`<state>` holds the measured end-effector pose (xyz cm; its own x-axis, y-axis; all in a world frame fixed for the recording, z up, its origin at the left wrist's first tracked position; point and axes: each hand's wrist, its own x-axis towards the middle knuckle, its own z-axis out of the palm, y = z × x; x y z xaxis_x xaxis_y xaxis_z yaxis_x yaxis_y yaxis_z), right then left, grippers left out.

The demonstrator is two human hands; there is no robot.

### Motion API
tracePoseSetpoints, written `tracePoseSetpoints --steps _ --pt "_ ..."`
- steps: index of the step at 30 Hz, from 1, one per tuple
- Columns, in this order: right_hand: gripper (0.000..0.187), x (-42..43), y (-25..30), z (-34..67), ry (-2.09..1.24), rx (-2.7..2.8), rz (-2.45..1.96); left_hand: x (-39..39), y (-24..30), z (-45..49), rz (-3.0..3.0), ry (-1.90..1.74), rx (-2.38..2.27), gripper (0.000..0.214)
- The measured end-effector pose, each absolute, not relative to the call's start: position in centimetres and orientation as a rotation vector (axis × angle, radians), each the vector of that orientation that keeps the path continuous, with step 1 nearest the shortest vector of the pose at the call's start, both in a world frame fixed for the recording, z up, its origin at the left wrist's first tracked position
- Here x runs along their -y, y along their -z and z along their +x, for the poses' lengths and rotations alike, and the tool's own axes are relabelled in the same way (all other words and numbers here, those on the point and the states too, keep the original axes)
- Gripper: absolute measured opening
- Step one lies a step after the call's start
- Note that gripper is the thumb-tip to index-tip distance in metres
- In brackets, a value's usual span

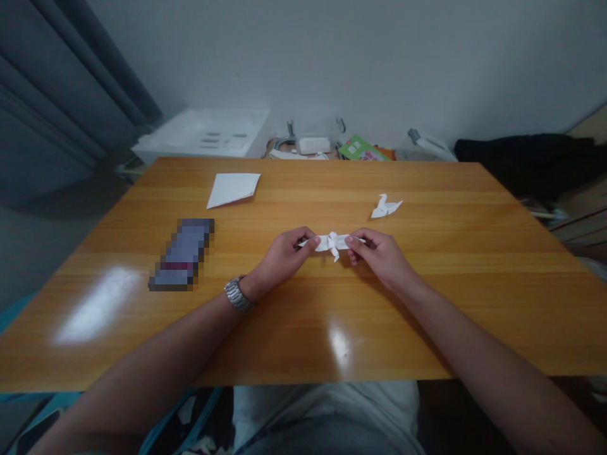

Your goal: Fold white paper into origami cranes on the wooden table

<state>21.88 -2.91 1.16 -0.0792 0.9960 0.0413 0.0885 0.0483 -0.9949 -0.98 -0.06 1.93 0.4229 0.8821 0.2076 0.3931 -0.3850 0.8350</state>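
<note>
Held level above the middle of the wooden table (284,328) is a white origami crane (332,241), its two wings spread out sideways. My left hand (290,248) pinches the left wing between thumb and fingers. On the other side, my right hand (374,248) grips the right wing the same way. The crane's small folded body and a narrow point stick out between the hands. A second white paper crane (386,206) sits on the table, beyond my right hand and touching neither hand.
A white paper sheet (234,189) lies toward the back left. A blurred-out phone-like device (183,256) is left of my left hand. Behind the table are a white plastic tray (203,129), a green booklet (363,150) and a dark cloth (516,158).
</note>
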Motion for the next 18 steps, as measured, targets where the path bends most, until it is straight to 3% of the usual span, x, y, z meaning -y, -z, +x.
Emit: tracePoseSetpoints --steps 18 --pt "0.04 3.01 -0.98 21.67 -1.267 1.331 -1.193 0.17 -1.84 -0.78 1.854 -0.899 -1.098 0.035"
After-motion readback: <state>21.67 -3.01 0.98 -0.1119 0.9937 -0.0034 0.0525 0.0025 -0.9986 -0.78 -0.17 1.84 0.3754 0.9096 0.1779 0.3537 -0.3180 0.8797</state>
